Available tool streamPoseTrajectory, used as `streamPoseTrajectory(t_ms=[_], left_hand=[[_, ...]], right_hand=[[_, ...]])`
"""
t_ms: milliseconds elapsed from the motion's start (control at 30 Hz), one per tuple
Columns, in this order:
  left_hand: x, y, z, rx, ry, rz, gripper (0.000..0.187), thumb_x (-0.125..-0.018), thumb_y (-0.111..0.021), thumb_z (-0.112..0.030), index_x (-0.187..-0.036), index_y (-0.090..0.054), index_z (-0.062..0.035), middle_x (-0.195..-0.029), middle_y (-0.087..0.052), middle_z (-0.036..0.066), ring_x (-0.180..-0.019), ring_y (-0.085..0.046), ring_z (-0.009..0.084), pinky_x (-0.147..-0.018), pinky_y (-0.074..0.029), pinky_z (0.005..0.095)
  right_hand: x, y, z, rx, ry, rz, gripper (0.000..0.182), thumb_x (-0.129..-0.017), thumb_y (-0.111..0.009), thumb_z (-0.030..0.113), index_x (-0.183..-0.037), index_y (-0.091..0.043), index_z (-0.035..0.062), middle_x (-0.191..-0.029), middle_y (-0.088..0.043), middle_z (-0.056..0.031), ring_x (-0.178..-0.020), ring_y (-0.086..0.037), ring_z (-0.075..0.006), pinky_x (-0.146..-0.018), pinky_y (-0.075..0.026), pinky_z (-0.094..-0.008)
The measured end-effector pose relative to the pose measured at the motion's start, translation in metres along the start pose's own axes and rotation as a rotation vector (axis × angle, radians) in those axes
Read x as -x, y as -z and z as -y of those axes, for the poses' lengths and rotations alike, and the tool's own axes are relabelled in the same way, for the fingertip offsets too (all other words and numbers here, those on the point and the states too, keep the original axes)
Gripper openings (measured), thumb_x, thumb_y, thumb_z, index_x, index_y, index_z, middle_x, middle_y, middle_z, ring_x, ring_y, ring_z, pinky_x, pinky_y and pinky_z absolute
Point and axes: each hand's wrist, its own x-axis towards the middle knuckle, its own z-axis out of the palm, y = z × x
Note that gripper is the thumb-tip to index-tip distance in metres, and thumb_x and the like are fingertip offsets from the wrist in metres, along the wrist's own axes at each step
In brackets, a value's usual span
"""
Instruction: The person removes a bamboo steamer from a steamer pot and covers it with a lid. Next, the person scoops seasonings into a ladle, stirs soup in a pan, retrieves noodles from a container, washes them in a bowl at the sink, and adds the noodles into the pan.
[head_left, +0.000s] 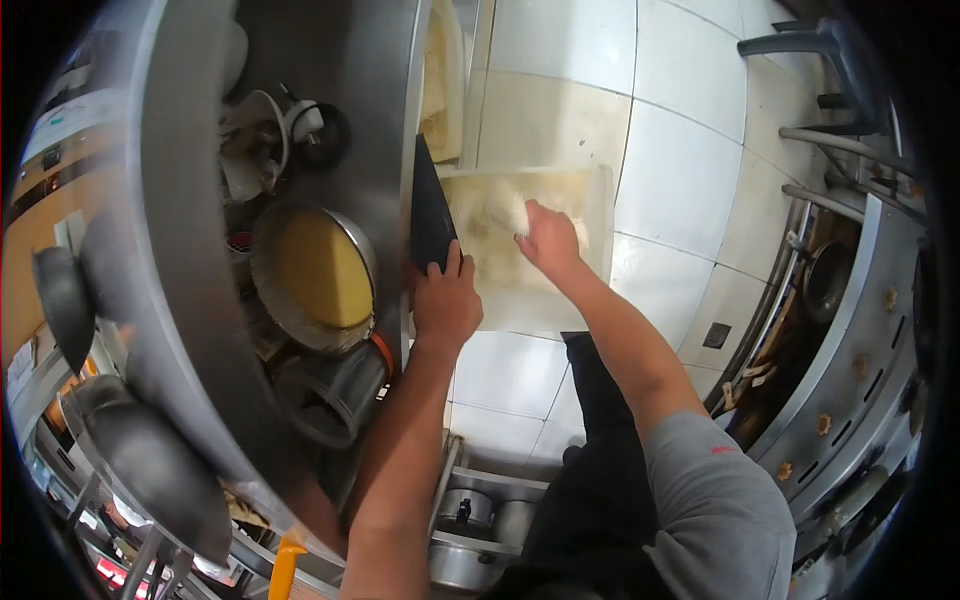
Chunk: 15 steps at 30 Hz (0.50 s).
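Note:
My left hand (447, 302) rests at the counter's edge, its fingers stretched over the lower end of a flat black panel (430, 205). Its thumb is hidden. To the right, my right hand (551, 240) is closed, knuckles bent, over a pale, cloudy rectangular tray or drawer (592, 290) with brownish stains. The whitish area by its fingertips is blurred, so whatever it holds cannot be made out. Beyond the panel, a second pale yellowish plastic container (453, 90) stands against the counter.
On the steel counter (350, 50) stand a metal bowl of yellow liquid (325, 270), a clear jug (330, 395) and white dishes (262, 145). Woks (150, 470) hang at left. Pots (462, 510) sit on a low shelf. A stove (850, 370) lines the right, beyond the tiled floor (675, 150).

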Motion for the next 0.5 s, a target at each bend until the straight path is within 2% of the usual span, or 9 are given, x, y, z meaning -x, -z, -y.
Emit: streamPoseTrajectory(t_ms=[133,167,233,300,500], left_hand=[[0.029,0.028,-0.025,0.144,0.032,-0.071,0.048,-0.079,-0.06,-0.014,-0.125,-0.056,-0.0034,-0.141,-0.046,0.017,-0.101,-0.056,0.0335,-0.087,-0.047,0.0443],[0.04,0.035,-0.031,0.19,0.072,-0.005,0.05,-0.08,-0.06,-0.015,-0.129,-0.052,-0.0041,-0.142,-0.044,0.017,-0.105,-0.054,0.0332,-0.091,-0.046,0.0441],[0.073,0.044,-0.039,0.219,0.091,-0.025,0.051,-0.081,-0.062,-0.017,-0.129,-0.051,-0.0042,-0.142,-0.042,0.017,-0.109,-0.053,0.0336,-0.093,-0.046,0.0445],[0.107,0.043,-0.046,0.261,0.11,0.012,0.052,-0.082,-0.064,-0.02,-0.13,-0.051,-0.0049,-0.143,-0.041,0.017,-0.116,-0.051,0.0338,-0.097,-0.045,0.0443],[0.228,0.041,-0.064,0.348,0.188,0.002,0.052,-0.081,-0.063,-0.02,-0.129,-0.051,-0.0062,-0.142,-0.043,0.017,-0.117,-0.05,0.0342,-0.098,-0.044,0.0442]], right_hand=[[0.018,0.044,0.033,-0.087,0.095,-0.079,0.037,-0.068,-0.077,0.016,-0.091,-0.05,0.0025,-0.079,-0.063,-0.0176,-0.075,-0.062,-0.0377,-0.068,-0.048,-0.0467],[0.023,0.056,0.042,-0.121,0.059,-0.084,0.037,-0.069,-0.076,0.016,-0.092,-0.051,0.0018,-0.08,-0.064,-0.0186,-0.077,-0.062,-0.0382,-0.069,-0.048,-0.0474],[0.032,0.079,0.062,-0.147,0.042,-0.079,0.037,-0.069,-0.076,0.016,-0.093,-0.052,0.0012,-0.081,-0.064,-0.0195,-0.078,-0.063,-0.0388,-0.07,-0.049,-0.0481],[0.043,0.103,0.08,-0.149,-0.126,-0.026,0.039,-0.071,-0.074,0.018,-0.099,-0.054,0.0002,-0.086,-0.066,-0.0219,-0.083,-0.064,-0.0398,-0.074,-0.05,-0.0483],[0.079,0.185,0.133,-0.256,-0.142,-0.078,0.042,-0.076,-0.067,0.022,-0.112,-0.055,0.003,-0.097,-0.067,-0.0225,-0.092,-0.064,-0.04,-0.081,-0.051,-0.0444]])
